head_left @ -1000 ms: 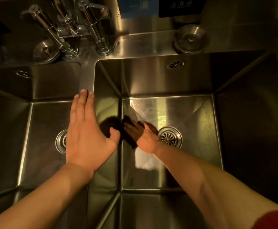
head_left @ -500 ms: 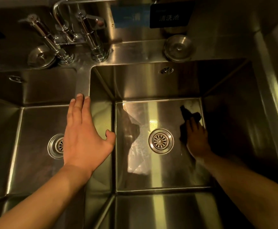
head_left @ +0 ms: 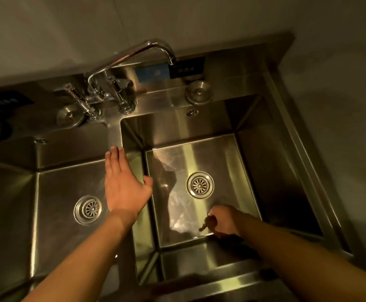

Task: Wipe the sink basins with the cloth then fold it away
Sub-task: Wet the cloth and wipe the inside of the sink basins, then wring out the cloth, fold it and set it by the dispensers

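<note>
Right hand (head_left: 225, 222) grips dark cloth (head_left: 209, 224) on right basin (head_left: 199, 214) floor, near front wall
left hand (head_left: 125, 184) spread flat on divider (head_left: 114, 131); well apart from cloth

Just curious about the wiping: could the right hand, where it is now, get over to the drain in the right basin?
Probably yes. The right hand, with a dark cloth under it, is already down on the right basin's floor, and the drain lies just beyond it with only bare steel between.
</note>
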### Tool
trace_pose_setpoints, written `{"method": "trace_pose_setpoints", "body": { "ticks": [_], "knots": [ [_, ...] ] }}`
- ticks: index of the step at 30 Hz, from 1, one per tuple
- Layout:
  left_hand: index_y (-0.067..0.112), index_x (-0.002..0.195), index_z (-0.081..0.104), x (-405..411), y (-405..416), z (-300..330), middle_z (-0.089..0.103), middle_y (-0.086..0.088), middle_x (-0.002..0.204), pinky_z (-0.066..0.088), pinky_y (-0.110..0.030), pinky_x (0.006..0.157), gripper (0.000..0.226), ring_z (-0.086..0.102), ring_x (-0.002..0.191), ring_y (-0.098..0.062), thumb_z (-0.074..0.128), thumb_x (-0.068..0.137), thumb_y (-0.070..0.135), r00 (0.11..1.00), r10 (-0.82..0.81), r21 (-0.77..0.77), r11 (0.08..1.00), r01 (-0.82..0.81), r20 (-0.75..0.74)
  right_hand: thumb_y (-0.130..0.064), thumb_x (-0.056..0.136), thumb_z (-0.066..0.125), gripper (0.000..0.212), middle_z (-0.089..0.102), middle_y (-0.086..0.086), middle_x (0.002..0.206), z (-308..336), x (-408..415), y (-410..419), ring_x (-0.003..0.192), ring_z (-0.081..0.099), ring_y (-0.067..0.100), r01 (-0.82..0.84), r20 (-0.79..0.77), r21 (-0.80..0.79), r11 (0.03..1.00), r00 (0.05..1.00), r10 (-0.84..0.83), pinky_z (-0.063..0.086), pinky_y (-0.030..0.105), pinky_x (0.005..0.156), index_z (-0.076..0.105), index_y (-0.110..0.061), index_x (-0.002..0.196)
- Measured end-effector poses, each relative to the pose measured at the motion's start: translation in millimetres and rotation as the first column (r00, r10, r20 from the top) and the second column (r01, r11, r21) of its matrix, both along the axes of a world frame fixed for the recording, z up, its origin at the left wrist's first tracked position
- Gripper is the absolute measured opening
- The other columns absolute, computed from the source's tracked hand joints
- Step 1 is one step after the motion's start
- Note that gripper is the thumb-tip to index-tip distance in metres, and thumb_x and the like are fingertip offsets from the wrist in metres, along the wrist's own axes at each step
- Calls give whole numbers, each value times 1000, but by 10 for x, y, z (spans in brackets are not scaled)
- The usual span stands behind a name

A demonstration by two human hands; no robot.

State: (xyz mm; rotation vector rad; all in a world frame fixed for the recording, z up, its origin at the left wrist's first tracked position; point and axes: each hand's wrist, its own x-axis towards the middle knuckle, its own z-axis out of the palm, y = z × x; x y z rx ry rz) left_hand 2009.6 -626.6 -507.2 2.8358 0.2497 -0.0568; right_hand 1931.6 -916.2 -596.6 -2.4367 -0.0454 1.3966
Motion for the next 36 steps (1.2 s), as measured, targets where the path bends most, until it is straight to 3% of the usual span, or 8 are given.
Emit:
{"method": "trace_pose_setpoints", "body": {
  "ticks": [3,9,15,18,20,24,30,36],
  "knots": [
    [3,161,17,-12,-28,59,13,-14,170,16,-44,129,102,6,158,-30,64,80,44,999,-12,-6,1000,12,-32,-29,90,66,28,71,11,110,300,-67,-31,103,68,30,23,83,14,1000,996,-24,55,37,92,71,-12,112],
    [5,161,16,-60,14,120,14,-15,170,16,-45,129,103,7,158,-31,56,78,53,998,-22,-51,999,19,-57,-11,82,79,35,68,8,120,846,-287,-187,113,66,27,255,277,116,960,920,-278,53,33,93,70,-12,116],
    [9,164,9,-67,162,309,2,-10,172,11,-48,129,112,-1,159,-30,68,81,56,976,-119,-104,989,102,-183,-8,78,80,45,67,8,121,1462,-392,-239,112,66,27,334,421,211,919,817,-394,53,36,92,70,-15,121],
    [12,158,31,-54,247,640,25,-12,166,28,-55,122,89,26,153,-34,66,87,53,945,-142,-89,989,121,-293,-9,77,80,55,66,8,126,1867,-362,-258,117,64,26,324,478,220,920,786,-391,52,41,100,67,-14,130],
    [15,142,51,-113,249,905,50,-13,146,42,-54,111,65,49,135,-36,62,90,51,941,-165,-115,984,137,-295,-11,75,81,58,66,4,126,2160,-291,-246,117,62,22,304,516,211,929,773,-370,51,36,101,66,-18,131],
    [18,134,57,-366,208,1442,57,-9,134,48,-50,102,53,56,122,-34,57,91,50,925,-282,-79,959,271,-254,-21,71,82,64,69,1,123,2785,-69,-120,112,65,19,219,630,207,953,716,-301,50,28,95,66,-22,132],
    [23,150,47,-581,233,2315,50,-5,150,44,-46,109,66,49,136,-28,57,93,54,895,-435,16,899,439,-103,-26,68,82,64,68,-1,122,3690,310,165,111,65,19,-24,791,257,966,580,-196,53,36,98,67,-22,130],
    [30,153,42,-959,328,3030,45,4,155,37,-44,118,76,41,144,-18,57,87,64,918,-378,86,925,370,118,-32,67,80,59,65,-14,114,4399,501,605,103,62,6,-323,862,324,889,487,-137,52,27,91,65,-34,124]
  ]
}}
